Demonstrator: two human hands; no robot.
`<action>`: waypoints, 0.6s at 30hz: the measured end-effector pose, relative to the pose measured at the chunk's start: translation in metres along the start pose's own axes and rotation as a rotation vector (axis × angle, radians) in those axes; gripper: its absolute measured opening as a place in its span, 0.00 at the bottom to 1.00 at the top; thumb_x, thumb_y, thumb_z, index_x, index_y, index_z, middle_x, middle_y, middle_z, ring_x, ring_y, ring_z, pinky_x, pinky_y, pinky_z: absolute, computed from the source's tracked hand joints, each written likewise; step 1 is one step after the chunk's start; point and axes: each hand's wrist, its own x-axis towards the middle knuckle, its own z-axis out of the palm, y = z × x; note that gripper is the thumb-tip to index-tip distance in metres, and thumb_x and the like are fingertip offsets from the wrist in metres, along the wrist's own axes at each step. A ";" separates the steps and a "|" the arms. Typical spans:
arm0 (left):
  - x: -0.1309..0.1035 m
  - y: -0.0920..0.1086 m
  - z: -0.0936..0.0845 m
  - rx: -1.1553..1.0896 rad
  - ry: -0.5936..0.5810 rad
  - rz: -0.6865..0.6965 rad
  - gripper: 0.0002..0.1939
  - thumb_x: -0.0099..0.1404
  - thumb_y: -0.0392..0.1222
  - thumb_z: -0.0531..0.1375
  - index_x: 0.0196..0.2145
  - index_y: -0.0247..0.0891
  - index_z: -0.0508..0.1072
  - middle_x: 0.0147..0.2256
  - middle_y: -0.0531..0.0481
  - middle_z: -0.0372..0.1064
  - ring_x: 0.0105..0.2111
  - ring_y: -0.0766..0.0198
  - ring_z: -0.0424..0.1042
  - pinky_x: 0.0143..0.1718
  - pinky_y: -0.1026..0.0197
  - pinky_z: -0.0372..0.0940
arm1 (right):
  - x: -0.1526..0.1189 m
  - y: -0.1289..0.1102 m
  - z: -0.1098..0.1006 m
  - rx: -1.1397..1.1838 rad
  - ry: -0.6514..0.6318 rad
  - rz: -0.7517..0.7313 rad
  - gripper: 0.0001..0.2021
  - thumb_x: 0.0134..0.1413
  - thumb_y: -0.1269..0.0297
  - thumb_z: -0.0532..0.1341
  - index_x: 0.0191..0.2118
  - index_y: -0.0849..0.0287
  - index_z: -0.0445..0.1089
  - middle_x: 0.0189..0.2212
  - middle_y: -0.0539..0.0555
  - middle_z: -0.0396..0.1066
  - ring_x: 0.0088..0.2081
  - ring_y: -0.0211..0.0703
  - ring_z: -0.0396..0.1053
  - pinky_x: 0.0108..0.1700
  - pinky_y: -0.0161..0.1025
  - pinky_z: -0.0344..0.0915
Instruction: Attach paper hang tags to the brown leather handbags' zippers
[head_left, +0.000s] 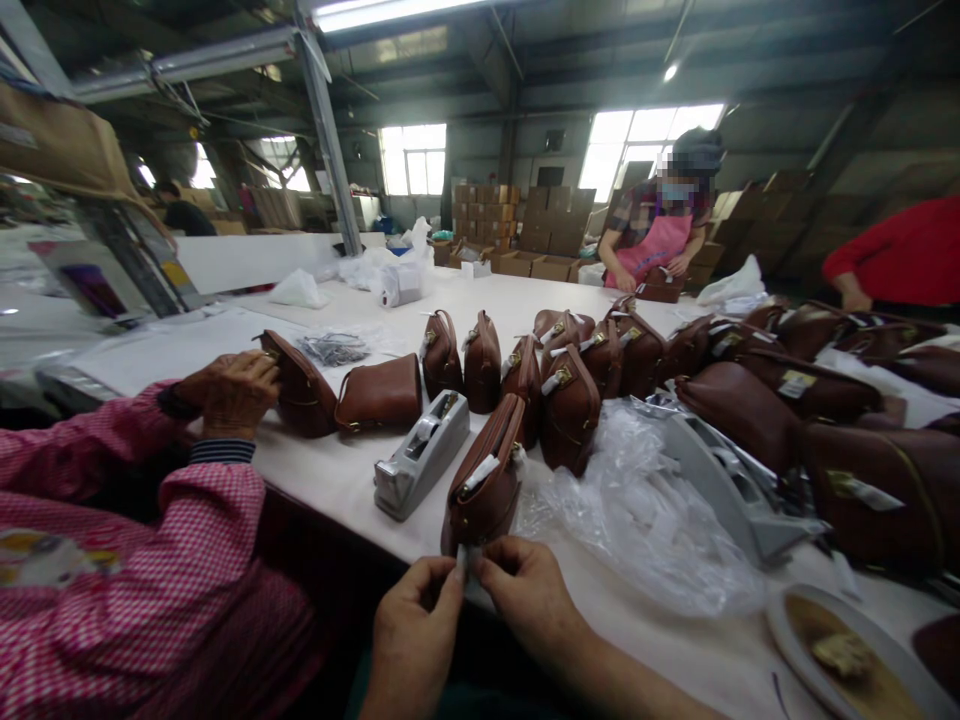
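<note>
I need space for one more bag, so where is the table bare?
Bare: table behind the middle standing bags; narrow strip between the left tape dispenser and near edge. Crowded: the right side, with brown bags, clear plastic and the other dispenser.

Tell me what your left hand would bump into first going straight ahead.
The left hand would probably meet the brown bag just beyond its fingertips, though depth is hard to judge.

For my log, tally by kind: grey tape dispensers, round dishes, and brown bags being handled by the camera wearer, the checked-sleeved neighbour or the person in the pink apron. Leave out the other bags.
Grey tape dispensers: 2
Round dish: 1
Brown bags being handled: 3
Total: 6
</note>
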 end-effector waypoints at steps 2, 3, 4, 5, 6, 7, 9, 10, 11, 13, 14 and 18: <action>-0.001 0.000 0.000 0.034 0.031 0.033 0.19 0.57 0.58 0.62 0.34 0.38 0.77 0.30 0.48 0.76 0.32 0.56 0.74 0.33 0.61 0.67 | 0.000 0.000 0.001 -0.014 0.012 -0.001 0.11 0.45 0.61 0.63 0.26 0.65 0.77 0.24 0.54 0.76 0.28 0.42 0.69 0.30 0.34 0.63; -0.002 0.000 0.000 0.053 0.051 0.055 0.19 0.57 0.57 0.62 0.34 0.38 0.77 0.31 0.47 0.77 0.32 0.56 0.74 0.33 0.61 0.67 | 0.001 0.000 0.002 -0.017 0.016 0.004 0.11 0.45 0.61 0.62 0.25 0.64 0.77 0.23 0.54 0.75 0.27 0.42 0.69 0.30 0.34 0.63; -0.003 -0.001 0.001 0.072 0.069 0.082 0.18 0.58 0.57 0.61 0.33 0.39 0.77 0.32 0.47 0.77 0.32 0.56 0.75 0.33 0.61 0.68 | 0.001 -0.001 0.002 -0.016 0.016 0.013 0.11 0.45 0.61 0.62 0.25 0.64 0.76 0.22 0.54 0.74 0.26 0.41 0.68 0.29 0.33 0.62; -0.003 -0.001 0.001 0.090 0.085 0.114 0.17 0.59 0.56 0.61 0.33 0.39 0.77 0.32 0.47 0.77 0.32 0.56 0.75 0.33 0.62 0.68 | 0.000 -0.001 0.003 -0.010 0.011 0.030 0.12 0.45 0.60 0.62 0.24 0.64 0.76 0.21 0.53 0.73 0.24 0.39 0.66 0.27 0.33 0.61; -0.004 -0.002 0.001 0.106 0.095 0.150 0.16 0.60 0.55 0.61 0.33 0.39 0.77 0.32 0.47 0.77 0.32 0.57 0.75 0.33 0.62 0.68 | 0.000 -0.002 0.003 -0.001 -0.001 0.055 0.12 0.45 0.59 0.62 0.24 0.64 0.75 0.19 0.52 0.71 0.22 0.38 0.64 0.25 0.33 0.59; -0.005 -0.002 0.001 0.122 0.100 0.189 0.15 0.61 0.54 0.60 0.33 0.40 0.77 0.31 0.48 0.76 0.32 0.57 0.74 0.34 0.62 0.68 | 0.000 -0.003 0.003 0.010 -0.022 0.081 0.13 0.45 0.58 0.61 0.24 0.64 0.74 0.17 0.50 0.68 0.20 0.36 0.62 0.23 0.33 0.56; -0.006 -0.003 0.001 0.151 0.106 0.278 0.12 0.63 0.51 0.59 0.33 0.40 0.76 0.31 0.49 0.75 0.32 0.59 0.74 0.35 0.62 0.68 | 0.000 -0.006 0.003 0.030 -0.064 0.124 0.15 0.47 0.55 0.60 0.24 0.64 0.73 0.13 0.47 0.63 0.16 0.34 0.57 0.19 0.32 0.51; -0.006 -0.004 0.001 0.166 0.109 0.329 0.11 0.64 0.49 0.59 0.33 0.40 0.76 0.31 0.49 0.75 0.32 0.60 0.74 0.36 0.63 0.68 | 0.000 -0.007 0.002 0.032 -0.075 0.133 0.15 0.47 0.55 0.60 0.23 0.64 0.72 0.12 0.47 0.61 0.15 0.34 0.55 0.19 0.32 0.50; -0.007 -0.004 0.001 0.181 0.112 0.381 0.09 0.64 0.47 0.59 0.33 0.40 0.76 0.31 0.49 0.74 0.32 0.61 0.74 0.36 0.63 0.68 | 0.001 -0.007 0.002 0.029 -0.079 0.131 0.15 0.47 0.55 0.60 0.23 0.63 0.72 0.12 0.46 0.60 0.15 0.33 0.55 0.19 0.32 0.50; -0.007 -0.005 0.001 0.212 0.118 0.471 0.07 0.65 0.43 0.59 0.34 0.40 0.75 0.32 0.49 0.73 0.33 0.62 0.73 0.37 0.64 0.68 | 0.002 -0.008 0.002 0.012 -0.071 0.118 0.14 0.47 0.57 0.61 0.22 0.63 0.71 0.13 0.47 0.62 0.16 0.33 0.56 0.19 0.32 0.50; -0.007 -0.006 0.001 0.228 0.119 0.508 0.06 0.66 0.42 0.58 0.34 0.40 0.75 0.32 0.49 0.73 0.33 0.62 0.73 0.37 0.64 0.68 | 0.002 -0.008 0.002 0.004 -0.064 0.116 0.13 0.46 0.57 0.62 0.21 0.63 0.70 0.13 0.47 0.62 0.16 0.33 0.57 0.20 0.32 0.51; -0.005 -0.008 0.001 0.329 0.132 0.666 0.06 0.67 0.36 0.56 0.37 0.39 0.74 0.32 0.49 0.72 0.32 0.64 0.73 0.37 0.65 0.68 | 0.004 -0.007 0.004 -0.001 -0.056 0.132 0.11 0.46 0.60 0.62 0.21 0.63 0.69 0.13 0.47 0.63 0.16 0.34 0.58 0.19 0.32 0.51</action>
